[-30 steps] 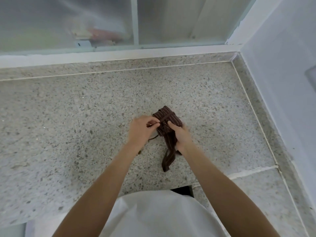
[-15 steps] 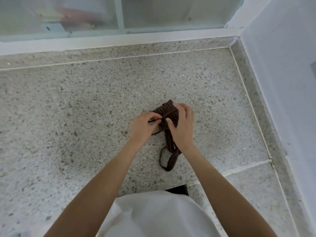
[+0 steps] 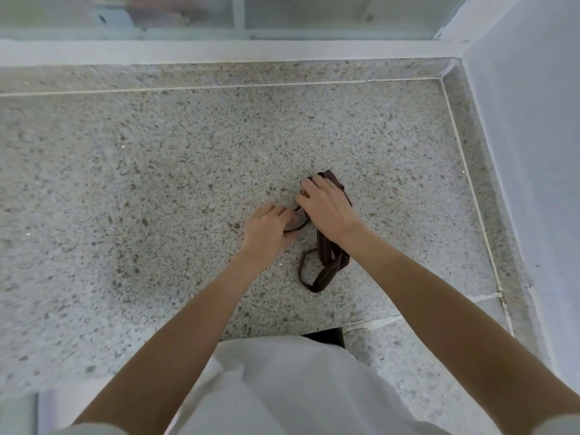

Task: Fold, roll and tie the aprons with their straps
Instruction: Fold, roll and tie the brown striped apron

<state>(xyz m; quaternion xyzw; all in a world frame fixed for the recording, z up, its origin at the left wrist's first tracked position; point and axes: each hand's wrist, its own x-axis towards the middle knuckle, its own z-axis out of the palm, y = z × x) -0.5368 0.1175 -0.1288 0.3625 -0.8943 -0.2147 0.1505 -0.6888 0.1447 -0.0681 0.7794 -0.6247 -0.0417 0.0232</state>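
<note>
On counter (image 3: 157,171) | right hand (image 3: 326,211) fingers grasp rolled apron (image 3: 337,183) | left hand (image 3: 266,230) fingers pinch strap (image 3: 295,227)

Right hand (image 3: 326,211) has moved up over the rolled brown apron (image 3: 337,183), now covering most of it. Left hand (image 3: 270,229) has drawn back left, pulling a thin strap (image 3: 296,226) out from the roll. Wide strap loop (image 3: 326,268) has spread open on the counter.

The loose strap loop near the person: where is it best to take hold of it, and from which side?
Probably at the broad striped end of the strap loop, coming from the near side. It lies flat and free on the counter, while the right hand covers the rolled apron.
</note>
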